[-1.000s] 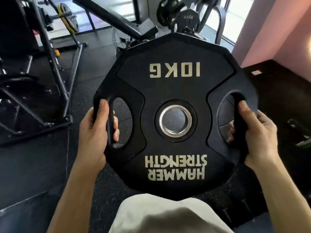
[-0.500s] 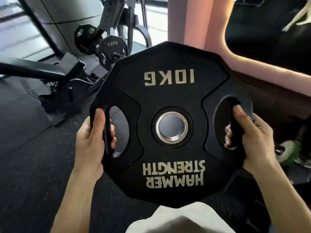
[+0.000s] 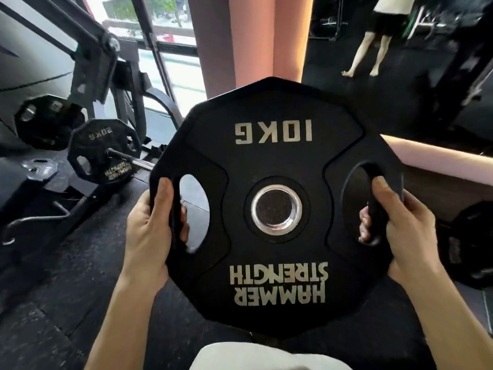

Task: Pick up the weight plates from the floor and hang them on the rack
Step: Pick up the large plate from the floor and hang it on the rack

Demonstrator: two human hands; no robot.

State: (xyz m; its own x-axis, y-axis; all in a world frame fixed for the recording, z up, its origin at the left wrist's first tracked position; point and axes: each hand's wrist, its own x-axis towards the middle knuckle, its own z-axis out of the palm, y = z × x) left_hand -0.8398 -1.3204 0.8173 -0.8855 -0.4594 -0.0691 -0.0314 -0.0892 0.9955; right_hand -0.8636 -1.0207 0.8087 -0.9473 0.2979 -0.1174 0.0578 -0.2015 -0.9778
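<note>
10 kg weight plate [image 3: 276, 145] held up off the floor, left hand [image 3: 152, 231] wrapped round the nine o'clock grip, right hand [image 3: 400, 231] round the three o'clock grip, rack [image 3: 106, 84] seen at ten o'clock.

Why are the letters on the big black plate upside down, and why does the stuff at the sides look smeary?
Head view: the 10KG plate is held with its print pointing away from the camera, left hand and right hand gripping its handle slots; the rack plate and the person by the mirror are blurred; the window glares bright; the wide lens bends edges.
</note>
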